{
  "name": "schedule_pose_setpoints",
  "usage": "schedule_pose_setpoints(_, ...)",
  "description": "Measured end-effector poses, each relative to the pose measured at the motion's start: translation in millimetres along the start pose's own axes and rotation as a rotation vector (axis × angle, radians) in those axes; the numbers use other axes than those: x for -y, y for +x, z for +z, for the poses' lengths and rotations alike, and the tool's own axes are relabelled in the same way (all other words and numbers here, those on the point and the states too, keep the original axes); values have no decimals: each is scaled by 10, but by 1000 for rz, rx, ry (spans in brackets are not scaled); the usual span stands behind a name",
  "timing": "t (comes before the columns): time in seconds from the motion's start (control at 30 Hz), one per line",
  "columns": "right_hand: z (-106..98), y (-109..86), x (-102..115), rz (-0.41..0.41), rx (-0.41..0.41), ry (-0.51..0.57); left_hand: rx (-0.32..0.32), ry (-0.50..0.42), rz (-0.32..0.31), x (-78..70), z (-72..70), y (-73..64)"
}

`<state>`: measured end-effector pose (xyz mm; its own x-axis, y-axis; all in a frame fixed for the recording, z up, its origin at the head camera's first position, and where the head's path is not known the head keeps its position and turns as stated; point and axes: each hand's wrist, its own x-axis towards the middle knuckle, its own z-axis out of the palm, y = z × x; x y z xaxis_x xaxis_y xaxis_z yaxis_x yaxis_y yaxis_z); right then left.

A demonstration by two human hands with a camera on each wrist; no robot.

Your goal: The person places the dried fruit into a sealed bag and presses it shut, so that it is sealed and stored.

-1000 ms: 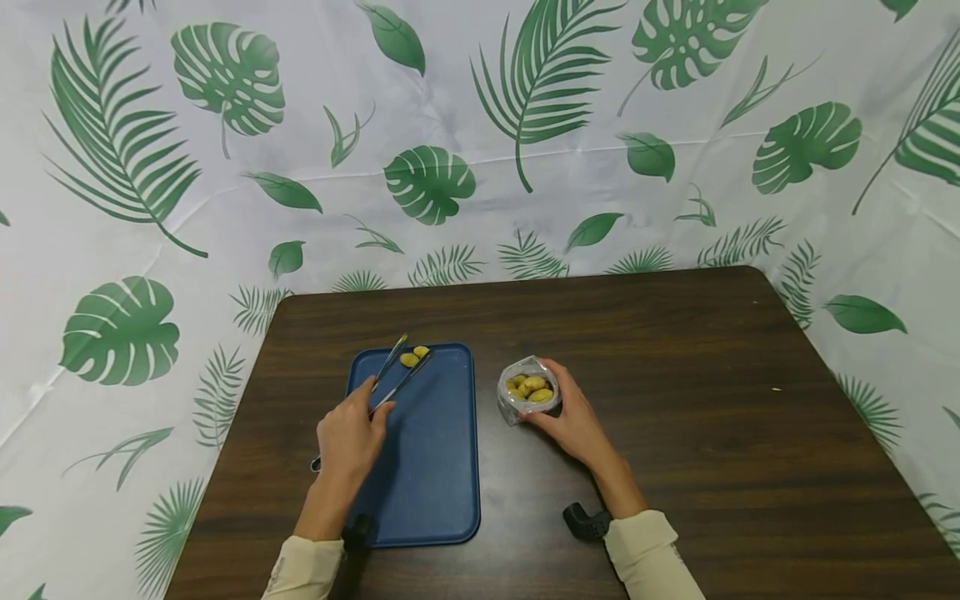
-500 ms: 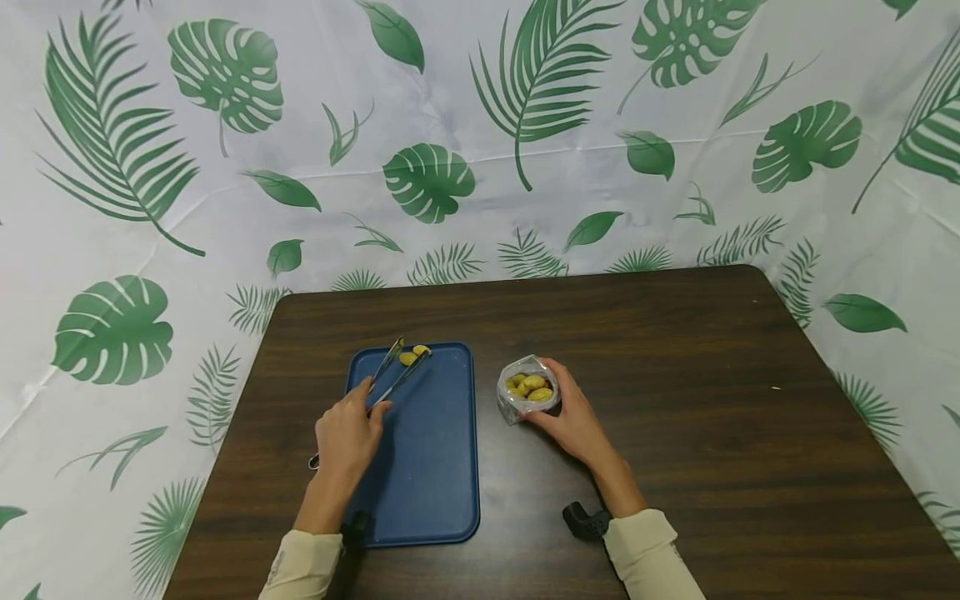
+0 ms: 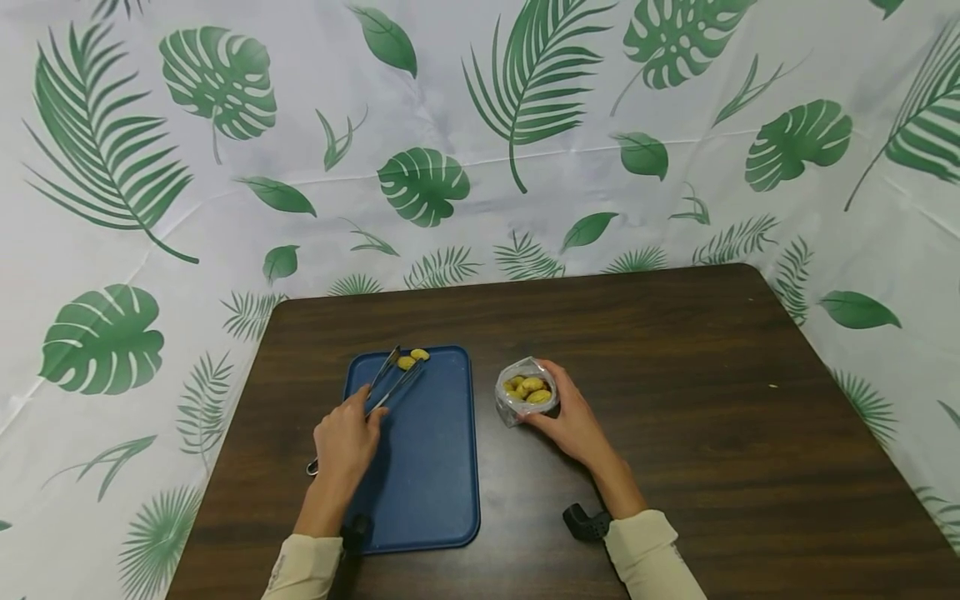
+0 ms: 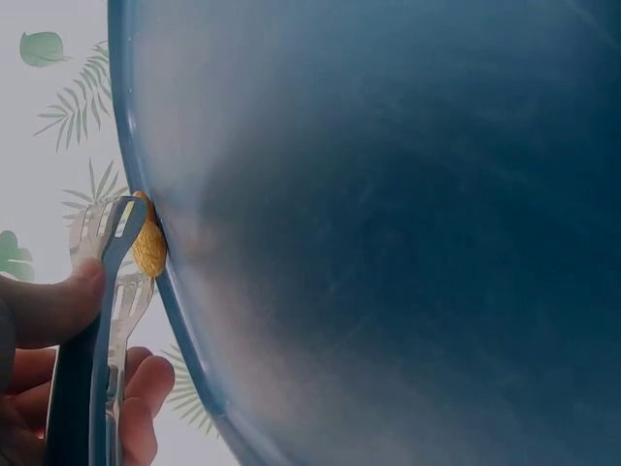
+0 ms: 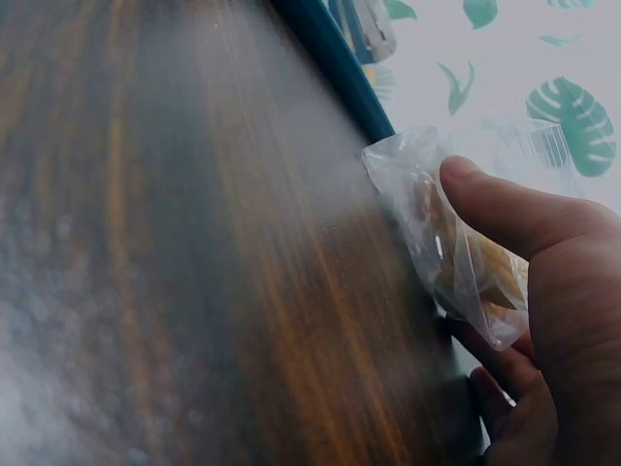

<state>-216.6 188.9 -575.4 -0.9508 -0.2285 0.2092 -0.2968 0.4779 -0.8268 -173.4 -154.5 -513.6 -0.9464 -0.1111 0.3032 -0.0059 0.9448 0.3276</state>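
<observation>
My left hand (image 3: 347, 440) grips a pair of metal tongs (image 3: 395, 390) over the blue tray (image 3: 427, 500). The tongs' arms are spread, with tips on either side of two yellow, oval, nut-like pieces (image 3: 406, 362) near the tray's far edge. In the left wrist view, one wrinkled yellow piece (image 4: 148, 249) shows close beside the tongs' slotted tips (image 4: 124, 221). My right hand (image 3: 573, 421) holds a clear plastic bag (image 3: 512, 414) upright, thumb and fingers around its side. Several similar yellow pieces (image 3: 529, 384) lie inside its open mouth.
The dark wooden table (image 3: 712, 433) spreads under tray and bag. A small yellowish scrap (image 3: 773, 386) lies on its right part. Behind the far edge hangs a white cloth (image 3: 315, 233) with green leaf prints. A black wrist mount (image 3: 585, 522) sits on the right wrist.
The tongs' tips have shifted slightly toward me and to the left, now lower around the two yellow pieces. The right hand and bag stay in place; the head view has shifted slightly.
</observation>
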Motion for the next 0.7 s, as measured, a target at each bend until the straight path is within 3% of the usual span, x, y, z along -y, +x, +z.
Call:
schedule_pose_setpoints(0.3, 18, 2, 9, 27, -13, 7, -25, -4, 0, 27, 3, -12)
schedule_pose_setpoints(0.7, 26, 1, 6, 35, -8, -6, -2, -4, -5, 33, 2, -56)
